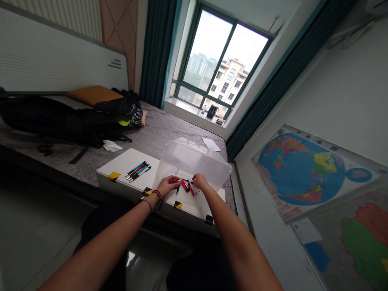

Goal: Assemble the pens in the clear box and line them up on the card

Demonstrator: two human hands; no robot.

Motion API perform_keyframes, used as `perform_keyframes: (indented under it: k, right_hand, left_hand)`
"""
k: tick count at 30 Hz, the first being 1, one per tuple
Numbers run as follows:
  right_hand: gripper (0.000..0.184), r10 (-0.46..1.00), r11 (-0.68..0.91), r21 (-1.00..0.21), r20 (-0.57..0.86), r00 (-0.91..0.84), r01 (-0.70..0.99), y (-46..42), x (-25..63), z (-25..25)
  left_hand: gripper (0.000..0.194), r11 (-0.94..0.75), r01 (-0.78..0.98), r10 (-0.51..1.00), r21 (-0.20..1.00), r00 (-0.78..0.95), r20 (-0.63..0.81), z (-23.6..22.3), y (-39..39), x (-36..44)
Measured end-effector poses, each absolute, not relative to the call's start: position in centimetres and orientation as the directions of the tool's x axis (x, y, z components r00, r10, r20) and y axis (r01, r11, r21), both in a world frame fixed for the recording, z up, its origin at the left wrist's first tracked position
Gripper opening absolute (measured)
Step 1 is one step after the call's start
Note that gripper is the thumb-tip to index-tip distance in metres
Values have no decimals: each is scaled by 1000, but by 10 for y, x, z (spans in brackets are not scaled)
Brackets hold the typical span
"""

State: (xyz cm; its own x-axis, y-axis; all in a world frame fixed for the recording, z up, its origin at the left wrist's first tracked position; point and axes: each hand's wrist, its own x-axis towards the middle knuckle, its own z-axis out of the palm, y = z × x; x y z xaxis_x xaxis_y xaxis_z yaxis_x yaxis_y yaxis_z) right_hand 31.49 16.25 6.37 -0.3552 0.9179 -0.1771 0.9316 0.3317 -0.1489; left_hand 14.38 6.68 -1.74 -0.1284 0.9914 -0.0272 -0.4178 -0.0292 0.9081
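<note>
as i look on from afar, red pieces [184, 185] are between my left hand [168, 186] and right hand [200, 181]; i cannot tell whether either grips anything. pens [138, 171] rest leftward on a white surface [117, 164].

Grey marbled bed [159, 125], white flat-topped box [117, 163] on it, translucent plastic bin [194, 155] on the box, pens [136, 171] lined up left of the bin, red and black pieces [184, 185] toward its near side, tissue [111, 146] and black bag [66, 125] farther left, paper sheet [211, 144] behind it.
</note>
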Motion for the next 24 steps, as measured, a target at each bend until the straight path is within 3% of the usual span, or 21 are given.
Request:
perform_keyframes:
  k: [8, 18, 24]
  right_hand:
    - [25, 868, 472, 10, -181, -463, 881, 158, 318, 65]
    - [24, 886, 436, 78, -212, -412, 897, 156, 316, 70]
    - [25, 916, 397, 148, -130, -380, 906, 150, 315, 74]
  left_hand:
    - [47, -37, -396, 992, 918, -127, -15, -20, 68, 146]
    - [48, -43, -389, 992, 920, -129, -9, -21, 69, 146]
    - [47, -26, -402, 993, 915, -120, -24, -20, 68, 144]
